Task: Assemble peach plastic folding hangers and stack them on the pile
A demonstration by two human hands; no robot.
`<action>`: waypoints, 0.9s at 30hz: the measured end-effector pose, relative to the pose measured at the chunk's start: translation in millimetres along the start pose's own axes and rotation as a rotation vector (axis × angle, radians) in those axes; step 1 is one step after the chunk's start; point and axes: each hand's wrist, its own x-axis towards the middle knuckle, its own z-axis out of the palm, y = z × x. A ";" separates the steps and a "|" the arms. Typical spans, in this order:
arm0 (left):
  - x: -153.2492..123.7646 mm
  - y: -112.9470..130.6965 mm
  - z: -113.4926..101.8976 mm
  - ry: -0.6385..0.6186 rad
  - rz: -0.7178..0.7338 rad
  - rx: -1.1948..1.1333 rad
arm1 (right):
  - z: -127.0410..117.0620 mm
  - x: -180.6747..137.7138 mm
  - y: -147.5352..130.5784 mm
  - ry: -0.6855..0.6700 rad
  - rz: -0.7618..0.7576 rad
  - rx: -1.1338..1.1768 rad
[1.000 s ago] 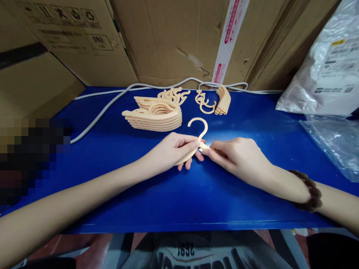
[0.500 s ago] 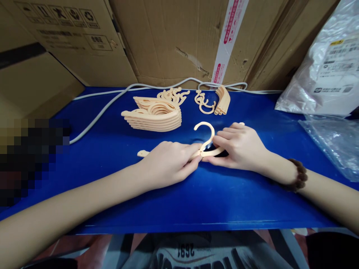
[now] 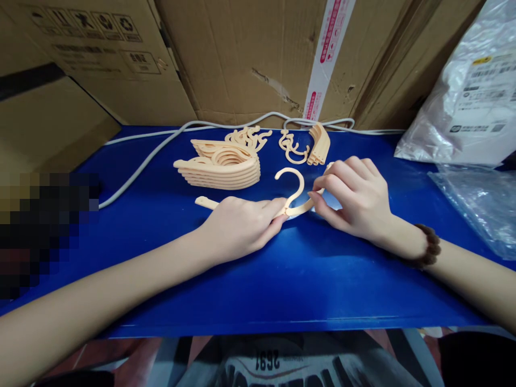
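Note:
A peach plastic hanger point(image 3: 295, 189) with a round hook lies low over the blue table point(image 3: 282, 279), held between both hands. My left hand point(image 3: 237, 226) is closed over its left arm, whose tip point(image 3: 201, 202) sticks out past my knuckles. My right hand point(image 3: 355, 196) pinches the hanger's right arm with curled fingers. Just behind, a stack of finished peach hangers point(image 3: 223, 164) rests on the table.
Loose hook pieces point(image 3: 291, 147) and a small stack of arm pieces point(image 3: 320, 144) lie at the back. A grey cable point(image 3: 149, 156) runs along the rear. Cardboard boxes point(image 3: 242, 54) wall off the back; plastic bags point(image 3: 467, 97) sit at the right.
The hanger's two arms have swung apart from folded to spread. My left hand slid left along its arm; my right hand moved up and right with the other arm.

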 end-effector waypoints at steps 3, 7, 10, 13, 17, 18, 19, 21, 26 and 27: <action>0.5 -0.1 0.2 0.018 -0.005 -0.013 | -1.3 0.2 -2.1 -0.003 -0.055 0.065; 0.5 -0.3 0.8 0.038 -0.013 -0.009 | -0.4 0.1 -3.9 -0.011 -0.051 0.146; 0.2 -0.6 1.8 0.050 0.003 -0.012 | 0.7 -0.6 -4.2 -0.044 -0.042 0.155; -0.1 -0.2 2.9 0.079 0.032 -0.005 | 1.7 -1.2 -4.6 -0.072 -0.063 0.139; -0.3 0.3 2.7 0.088 0.052 -0.005 | 3.1 -1.2 -5.4 -0.085 -0.072 0.132; -0.3 0.2 2.5 0.086 0.051 -0.006 | 3.3 -1.0 -5.5 -0.091 -0.070 0.132; -0.4 0.1 2.2 0.084 0.051 -0.006 | 3.3 -0.9 -5.5 -0.097 -0.068 0.132; -0.4 -0.1 2.0 0.082 0.054 -0.003 | 2.9 -0.4 -5.1 -0.119 -0.067 0.130; -0.9 0.4 2.2 0.073 0.068 -0.010 | 1.6 0.3 -2.5 -0.158 -0.099 0.119; -1.0 0.4 2.2 0.073 0.070 -0.016 | 1.6 0.2 -2.2 -0.159 -0.099 0.125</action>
